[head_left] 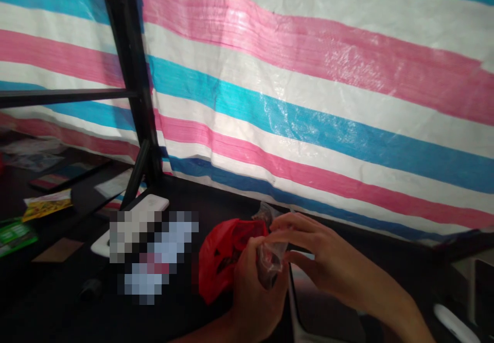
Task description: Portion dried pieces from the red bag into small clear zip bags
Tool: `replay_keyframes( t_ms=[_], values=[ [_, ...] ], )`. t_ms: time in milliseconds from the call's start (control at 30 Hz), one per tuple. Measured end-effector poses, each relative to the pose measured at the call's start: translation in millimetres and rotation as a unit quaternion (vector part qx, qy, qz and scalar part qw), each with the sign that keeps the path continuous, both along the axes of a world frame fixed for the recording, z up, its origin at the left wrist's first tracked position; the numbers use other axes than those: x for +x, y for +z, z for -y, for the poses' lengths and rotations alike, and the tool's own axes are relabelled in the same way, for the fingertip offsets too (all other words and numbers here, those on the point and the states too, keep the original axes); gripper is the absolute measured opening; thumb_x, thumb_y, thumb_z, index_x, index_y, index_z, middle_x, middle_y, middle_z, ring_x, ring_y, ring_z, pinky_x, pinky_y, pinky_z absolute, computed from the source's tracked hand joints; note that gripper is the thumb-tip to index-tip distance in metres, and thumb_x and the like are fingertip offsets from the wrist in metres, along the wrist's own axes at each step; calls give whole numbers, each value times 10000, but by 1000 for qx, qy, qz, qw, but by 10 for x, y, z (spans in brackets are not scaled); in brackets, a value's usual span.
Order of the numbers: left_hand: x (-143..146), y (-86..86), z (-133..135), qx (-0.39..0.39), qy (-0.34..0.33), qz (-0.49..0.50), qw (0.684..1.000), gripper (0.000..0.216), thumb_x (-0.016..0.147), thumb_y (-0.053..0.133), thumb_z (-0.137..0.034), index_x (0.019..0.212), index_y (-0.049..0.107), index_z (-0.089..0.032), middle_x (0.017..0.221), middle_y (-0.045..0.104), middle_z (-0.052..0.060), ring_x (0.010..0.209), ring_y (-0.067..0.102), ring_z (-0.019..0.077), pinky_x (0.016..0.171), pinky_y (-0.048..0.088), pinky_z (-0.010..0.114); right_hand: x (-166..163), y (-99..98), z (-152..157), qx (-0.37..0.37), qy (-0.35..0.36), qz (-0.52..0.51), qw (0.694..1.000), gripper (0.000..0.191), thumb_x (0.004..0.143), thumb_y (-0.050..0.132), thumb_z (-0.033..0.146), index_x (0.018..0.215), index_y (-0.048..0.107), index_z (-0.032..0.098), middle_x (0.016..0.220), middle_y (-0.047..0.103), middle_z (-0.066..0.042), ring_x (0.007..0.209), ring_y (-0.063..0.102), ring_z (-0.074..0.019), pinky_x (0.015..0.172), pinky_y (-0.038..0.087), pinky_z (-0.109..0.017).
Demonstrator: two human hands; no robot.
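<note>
Down low over the black table [57, 307], right in front of the striped tarp [309, 75]. Pinching a small clear pouch [270, 263] with the right hand [328, 263]: thumb and fingertips closed on its upper edge, the other fingers loosely curled. Cupping the pouch's lower end in the left hand [250, 296], fingers wrapped round, thumb up against the film.

Just beyond the left hand and touching it, a crumpled red bag [218, 260] on the table. Gripped or only leaning there, cannot tell.

Going by the crinkle and shine: thin film, very light, soft, no stiffness at all, probably slippery between dry fingers. Pouch contents too dim to make out. Likely best taken at the top edge with a fingertip pinch, plus support under the bottom. Squeezing the middle would likely collapse it or let it slide. Red bag much the same by the look of it: limp, best gathered at the mouth.

Off to the left, a white box [150, 204] by the black post [131, 75], and coloured packets [46, 204] well apart from both hands.
</note>
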State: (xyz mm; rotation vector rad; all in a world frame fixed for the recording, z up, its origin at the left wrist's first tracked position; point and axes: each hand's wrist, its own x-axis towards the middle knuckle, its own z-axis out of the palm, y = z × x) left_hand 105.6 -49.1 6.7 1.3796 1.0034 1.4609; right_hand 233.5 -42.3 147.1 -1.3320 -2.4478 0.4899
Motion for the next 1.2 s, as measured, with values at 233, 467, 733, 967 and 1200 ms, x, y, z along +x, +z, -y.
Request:
replay_keyframes(
  t_ms=[233, 467, 733, 967, 1200],
  values=[
    [-13, 32, 41, -7, 0, 11, 1000, 189, 901, 633, -314, 1035, 549, -210, 866, 625, 10, 747, 607, 161, 696, 510, 275, 49, -73, -134, 18, -28, -79, 996, 305, 958, 622, 229, 1221, 693, 367, 1319, 625, -16, 1203, 608, -221, 1035, 497, -359],
    [12, -204, 167, 224, -10, -1, 975, 240, 806, 606, -328, 1004, 505, -240, 751, 582, 17, 640, 586, 189, 592, 465, 314, -251, -366, -485, -68, 54, 14, 996, 285, 911, 620, 144, 1115, 741, 301, 1151, 723, -21, 1098, 644, -212, 1014, 484, -366],
    [140, -414, 19, 344, -9, 5, 939, 336, 747, 618, -411, 992, 467, -237, 682, 548, -20, 532, 535, 145, 484, 356, 262, -523, -739, -736, -50, 123, 143, 981, 313, 819, 645, 68, 1069, 718, 242, 1161, 715, -39, 1070, 617, -227, 999, 443, -397],
    [143, -393, -5, 400, -19, 23, 916, 242, 889, 543, -417, 1015, 534, -210, 698, 588, -1, 534, 544, 127, 482, 369, 243, -627, -600, -653, -76, 170, 138, 973, 379, 760, 589, -9, 1008, 706, 254, 1119, 707, -15, 1075, 602, -202, 1065, 400, -387],
    [13, -388, -5, 411, -130, -100, 897, 127, 959, 543, -326, 909, 587, -217, 757, 658, -10, 628, 629, 109, 565, 441, 209, -609, -566, -629, -137, 212, 110, 961, 362, 760, 610, -10, 974, 726, 258, 1176, 718, 7, 1147, 599, -193, 1130, 339, -383]
  ],
)
